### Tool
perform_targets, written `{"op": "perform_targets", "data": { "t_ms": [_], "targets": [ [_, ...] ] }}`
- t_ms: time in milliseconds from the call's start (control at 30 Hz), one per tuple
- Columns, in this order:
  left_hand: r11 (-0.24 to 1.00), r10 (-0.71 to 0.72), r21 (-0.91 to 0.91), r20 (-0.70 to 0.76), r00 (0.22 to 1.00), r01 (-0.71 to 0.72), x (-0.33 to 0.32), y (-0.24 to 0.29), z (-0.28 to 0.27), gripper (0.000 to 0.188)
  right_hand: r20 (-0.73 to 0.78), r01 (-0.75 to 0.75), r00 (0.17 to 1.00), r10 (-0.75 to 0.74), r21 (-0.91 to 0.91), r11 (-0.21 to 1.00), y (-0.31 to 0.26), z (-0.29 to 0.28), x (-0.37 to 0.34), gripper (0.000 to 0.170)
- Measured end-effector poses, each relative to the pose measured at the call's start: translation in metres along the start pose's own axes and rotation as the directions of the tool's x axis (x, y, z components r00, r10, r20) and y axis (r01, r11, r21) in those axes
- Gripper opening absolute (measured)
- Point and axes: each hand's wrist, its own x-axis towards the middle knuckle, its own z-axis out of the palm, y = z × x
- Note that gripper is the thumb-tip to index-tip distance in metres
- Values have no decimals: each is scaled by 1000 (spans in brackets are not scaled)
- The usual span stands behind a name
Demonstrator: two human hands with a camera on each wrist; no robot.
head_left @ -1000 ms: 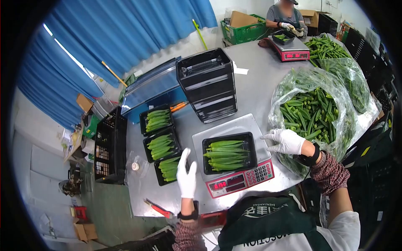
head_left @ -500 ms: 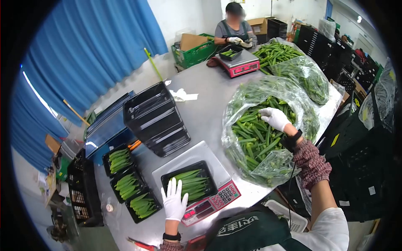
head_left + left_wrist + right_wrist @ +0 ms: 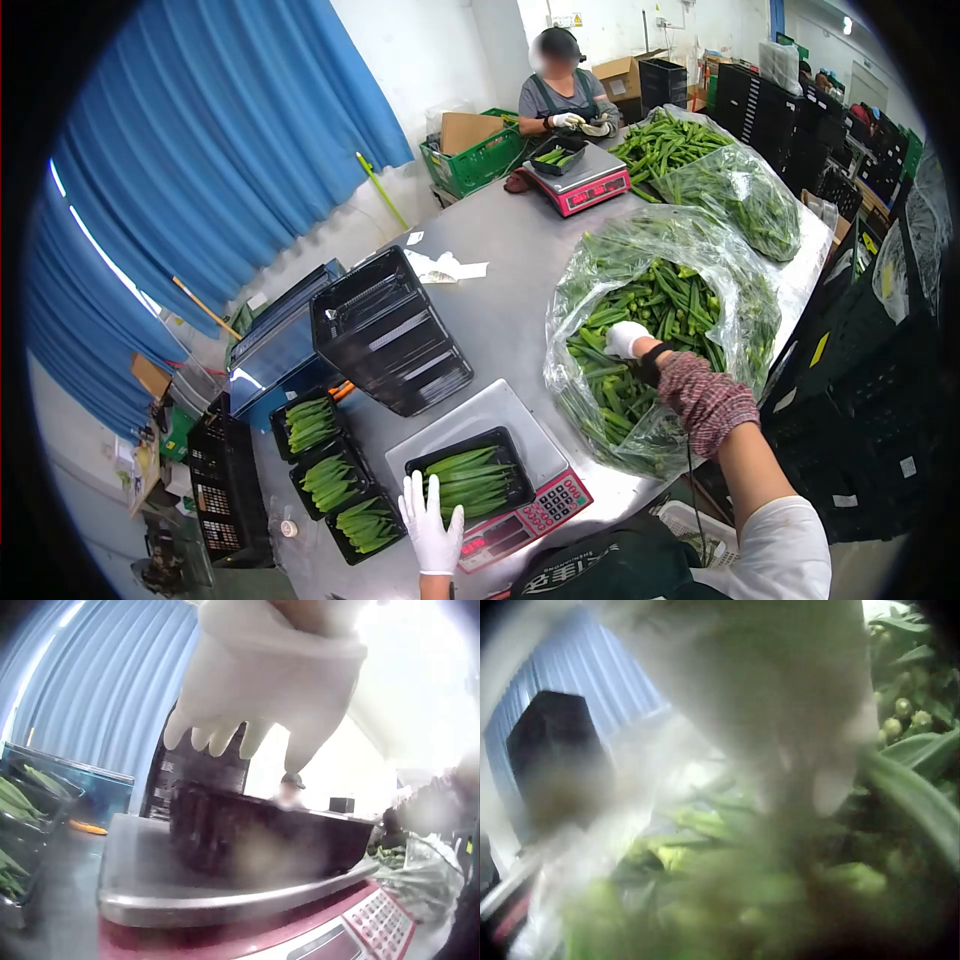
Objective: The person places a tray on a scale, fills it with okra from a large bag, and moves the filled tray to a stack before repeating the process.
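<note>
A black tray (image 3: 509, 442) of okra (image 3: 468, 481) rests on the red scale (image 3: 520, 525). The gloved left hand (image 3: 431, 528) lies by the tray's left edge, fingers spread; in the left wrist view that hand (image 3: 266, 690) hangs above the black tray (image 3: 262, 832) with fingers extended and nothing in them. Over on the right, the gloved right hand (image 3: 627, 340) reaches into a clear plastic bag (image 3: 575, 290) of loose okra (image 3: 672, 300). In the right wrist view its blurred fingers (image 3: 829, 787) point down among okra pods; whether they grip any is unclear.
Several okra trays (image 3: 328, 483) stand left of the scale. Stacked black trays (image 3: 390, 335) rise behind it, beside a blue container (image 3: 285, 335). Across the table, a person (image 3: 563, 90) works at another scale (image 3: 590, 190), near a second okra bag (image 3: 740, 195). White paper (image 3: 440, 268) lies on the table.
The right hand has moved from beside the scale to the bag and down into the okra. The left hand went onto the tray's edge, then shifted slightly off the okra. The head view has turned right.
</note>
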Motion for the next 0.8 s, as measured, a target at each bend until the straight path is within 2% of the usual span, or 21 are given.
{"op": "perform_targets", "data": {
  "t_ms": [33,100,133,167,233,267,300,367,433,500,533,567,600,633,700,733,767,800],
  "targets": [
    [1000,-2,-7,-6,1000,2,0,4,-2,64,30,65,997,-67,65,996,10,-10,-9,23],
    [988,-18,-157,-43,999,11,1,11,-2,61,-94,83,993,-70,140,987,20,-25,-27,22],
    [986,-21,-167,-47,999,13,2,15,-1,61,-99,111,991,-89,249,962,26,-35,-35,21],
    [974,4,-228,-59,998,-18,5,20,1,59,-65,46,998,-21,403,914,22,-51,-48,17],
    [951,48,-301,-107,993,-78,8,35,3,56,-87,5,993,80,708,706,26,-64,-67,15],
    [936,58,-342,-91,994,-86,9,43,6,56,-115,39,988,103,831,555,18,-78,-77,16],
    [920,69,-382,-77,995,-93,10,50,9,56,-151,73,980,129,877,474,9,-91,-84,14],
    [857,56,-511,-37,998,-67,12,66,19,59,-208,183,976,62,940,287,-20,-116,-110,14],
    [865,96,-481,-122,988,-143,18,91,23,64,-132,152,988,-82,935,319,-64,-133,-142,16],
    [772,121,-615,-105,987,-160,22,112,32,68,15,61,953,-302,969,239,-110,-129,-169,15],
    [683,165,-707,-95,982,-183,24,118,39,67,76,39,914,-398,961,274,-128,-124,-177,14],
    [623,101,-782,41,994,-32,23,127,36,59,138,23,863,-486,950,312,-142,-119,-181,13],
    [549,82,-829,180,980,107,21,120,44,53,91,97,823,-561,950,297,-148,-114,-177,17],
    [467,75,-849,317,946,247,18,113,52,48,21,304,855,-518,790,533,-148,-120,-167,24],
    [676,96,-734,-5,995,-70,21,100,38,40,-5,214,933,-361,813,541,-136,-122,-131,32],
    [788,105,-596,-115,988,-153,26,88,27,41,-140,285,957,-256,631,721,-116,-103,-100,34],
    [831,64,-538,-157,986,-140,30,67,25,42,-293,297,938,-183,412,861,-90,-79,-69,35],
    [888,54,-440,-188,981,-134,33,52,13,42,-258,173,961,-98,287,942,-72,-64,-47,36]
  ]
}}
